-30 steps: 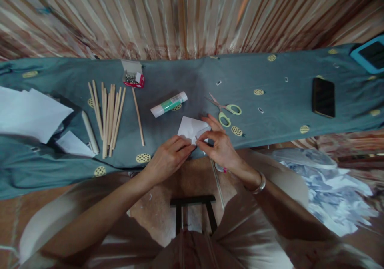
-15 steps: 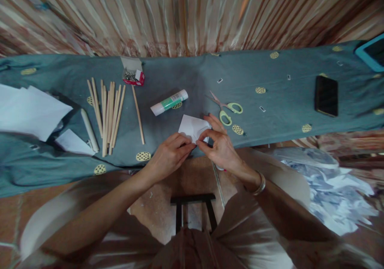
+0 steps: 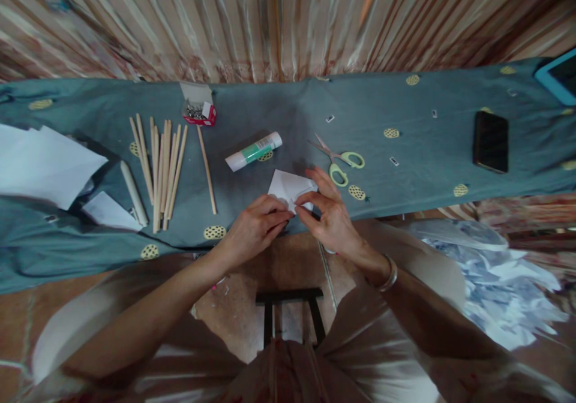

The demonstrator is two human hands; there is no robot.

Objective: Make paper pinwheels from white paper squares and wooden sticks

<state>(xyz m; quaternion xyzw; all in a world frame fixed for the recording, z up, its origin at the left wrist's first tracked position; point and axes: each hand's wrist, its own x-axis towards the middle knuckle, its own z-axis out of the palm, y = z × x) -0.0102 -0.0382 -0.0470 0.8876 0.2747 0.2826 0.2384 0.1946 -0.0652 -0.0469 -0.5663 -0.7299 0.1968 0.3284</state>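
A small sheet of white paper [image 3: 285, 185] with creases and folded corners lies at the table's front edge, between my hands. My left hand [image 3: 258, 226] pinches its near left edge between thumb and fingers. At the near right edge, thumb and index finger of my right hand [image 3: 332, 217] are pinched on the paper, while the other fingers stretch over its right side. The fingertips of both hands almost meet. Just beyond the paper lie a green-and-white glue stick [image 3: 254, 152] and scissors with light green handles [image 3: 338, 158].
Several wooden sticks [image 3: 165, 172] and a single stick [image 3: 207, 169] lie left. Behind them stands an open red box of small metal pieces [image 3: 198, 112]. White sheets [image 3: 49, 160] are far left; a black phone [image 3: 491, 141] is right. Crumpled paper [image 3: 508, 295] lies low right.
Both hands stay on the paper with almost the same grip. My left fingers have shifted slightly along its near edge. The view has moved a little.
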